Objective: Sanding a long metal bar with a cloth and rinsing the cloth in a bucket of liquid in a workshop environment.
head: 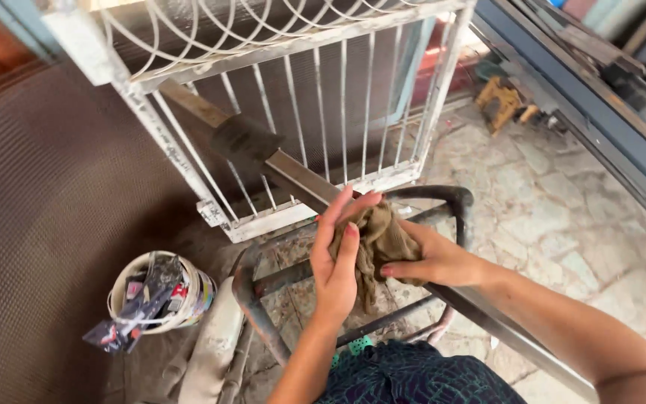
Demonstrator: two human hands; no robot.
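Note:
Both my hands hold a crumpled brown rag just above a dark metal stool frame. My left hand presses flat against the rag's left side, fingers pointing up. My right hand grips the rag from the right, fingers wrapped under it. A long grey metal bar runs diagonally beneath my hands, from the white metal grille down to the lower right. A dark pad is wrapped around the bar higher up.
A white bucket stuffed with dark plastic packets stands at the lower left. A brown mesh sheet covers the left side. Stone paving lies to the right, with a small yellow stool and a blue-grey metal frame beyond.

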